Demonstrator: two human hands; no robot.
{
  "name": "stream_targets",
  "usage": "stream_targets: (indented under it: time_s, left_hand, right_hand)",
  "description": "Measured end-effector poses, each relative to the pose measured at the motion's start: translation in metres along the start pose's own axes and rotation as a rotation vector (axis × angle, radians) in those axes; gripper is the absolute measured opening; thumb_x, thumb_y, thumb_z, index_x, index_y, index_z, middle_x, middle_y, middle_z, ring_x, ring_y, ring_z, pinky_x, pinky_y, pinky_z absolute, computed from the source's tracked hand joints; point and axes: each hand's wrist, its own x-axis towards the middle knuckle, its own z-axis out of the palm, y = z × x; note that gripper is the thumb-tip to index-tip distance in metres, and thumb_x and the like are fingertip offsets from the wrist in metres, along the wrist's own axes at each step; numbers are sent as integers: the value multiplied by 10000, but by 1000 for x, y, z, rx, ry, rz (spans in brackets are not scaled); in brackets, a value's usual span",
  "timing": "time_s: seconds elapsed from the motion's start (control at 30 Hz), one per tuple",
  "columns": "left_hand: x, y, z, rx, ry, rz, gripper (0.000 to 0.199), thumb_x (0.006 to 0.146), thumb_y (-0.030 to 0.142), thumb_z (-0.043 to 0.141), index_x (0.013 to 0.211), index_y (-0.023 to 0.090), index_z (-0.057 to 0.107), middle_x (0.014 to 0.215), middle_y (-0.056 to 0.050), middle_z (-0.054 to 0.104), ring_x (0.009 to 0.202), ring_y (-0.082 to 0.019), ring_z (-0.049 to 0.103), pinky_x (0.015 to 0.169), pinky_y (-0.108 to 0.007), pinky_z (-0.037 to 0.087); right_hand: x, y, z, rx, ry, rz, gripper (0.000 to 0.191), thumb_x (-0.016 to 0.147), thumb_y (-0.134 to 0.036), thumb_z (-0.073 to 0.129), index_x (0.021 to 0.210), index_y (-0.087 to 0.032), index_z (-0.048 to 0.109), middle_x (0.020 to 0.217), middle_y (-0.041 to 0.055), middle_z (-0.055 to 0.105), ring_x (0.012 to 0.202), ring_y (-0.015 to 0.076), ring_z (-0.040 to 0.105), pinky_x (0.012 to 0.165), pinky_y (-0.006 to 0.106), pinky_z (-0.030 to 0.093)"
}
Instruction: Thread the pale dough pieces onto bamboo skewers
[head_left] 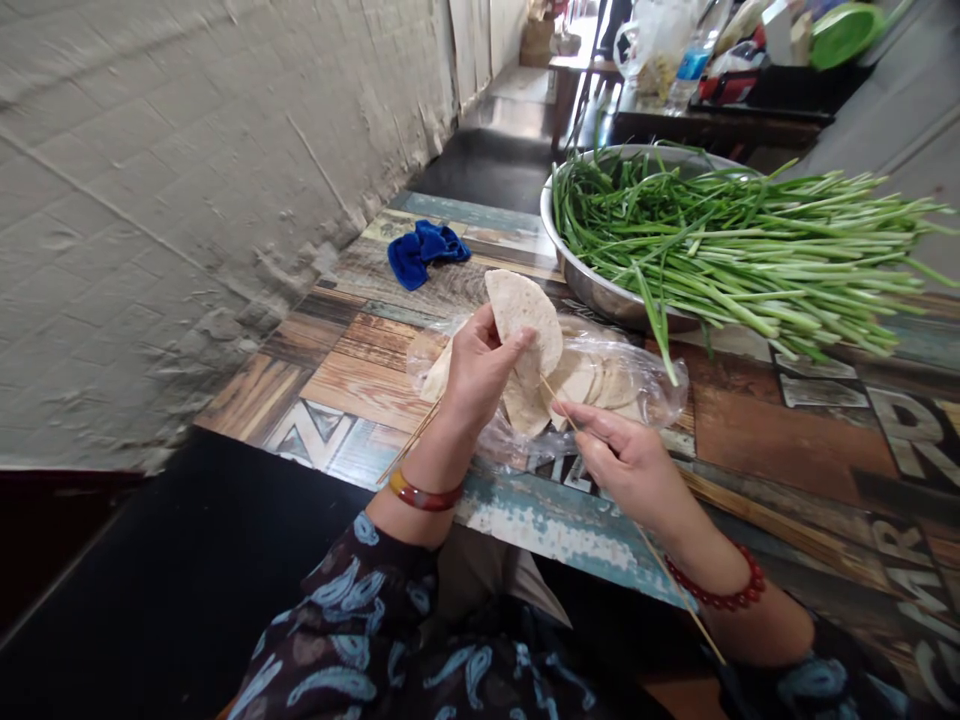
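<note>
My left hand (482,362) pinches a pale, flat round of food (527,312), folded or half-round in shape, and holds it up above the table. Between the fingers of my right hand (626,462) is a long thin wooden skewer (679,592), whose tip meets the lower edge of the round. Beneath both hands lies a clear plastic bag (660,378) with several more pale flat pieces (611,385) in it. Near my left wrist, more thin sticks (409,440) slant down beside the forearm.
A large metal bowl (592,283) heaped with long green stalks (750,250) stands at the back right. A blue cloth (427,252) lies at the back left. A bundle of skewers (780,522) rests at right. The wall (187,170) borders the left side.
</note>
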Motion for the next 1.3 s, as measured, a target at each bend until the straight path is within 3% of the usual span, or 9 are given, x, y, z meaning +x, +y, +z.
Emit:
stream_targets:
  time_s: [0.37, 0.83, 1.1, 1.2, 1.3]
  left_hand:
    - [-2, 1, 4, -13, -12, -18, 352, 707, 340, 790, 998, 201, 649, 1010, -51, 717, 909, -196, 668, 813, -321, 535]
    - [-5, 2, 8, 46, -13, -2, 345, 715, 348, 782, 983, 182, 643, 968, -51, 712, 886, -178, 662, 815, -303, 536]
    - [-8, 3, 11, 51, -31, -5, 343, 719, 326, 779, 994, 178, 636, 965, -53, 714, 892, -182, 667, 817, -303, 528]
    - [-7, 2, 11, 1, -25, -42, 344, 696, 318, 791, 974, 178, 644, 962, -54, 721, 892, -186, 668, 816, -306, 527]
    - [-5, 1, 11, -89, 16, -115, 357, 674, 305, 798, 972, 170, 655, 975, -57, 725, 885, -185, 669, 814, -299, 518]
  right_hand:
    - [2, -1, 1, -8, 28, -14, 440, 849, -255, 483, 1200, -78, 680, 627, -2, 582, 458, 83, 381, 433, 223, 327]
    - [6, 3, 8, 44, 58, -17, 421, 845, -273, 490, 1175, -112, 697, 483, -39, 497, 469, 123, 443, 459, 237, 373]
    - [10, 7, 11, 66, 67, -21, 450, 847, -264, 475, 1195, -62, 677, 489, -58, 461, 448, 101, 380, 454, 231, 346]
    - [11, 9, 11, 40, 80, -58, 440, 863, -249, 461, 1209, -74, 671, 524, -50, 500, 443, 91, 381, 445, 220, 343]
    - [11, 11, 11, -49, 140, -140, 410, 865, -231, 470, 1181, -87, 687, 621, -3, 627, 497, 104, 486, 498, 225, 414]
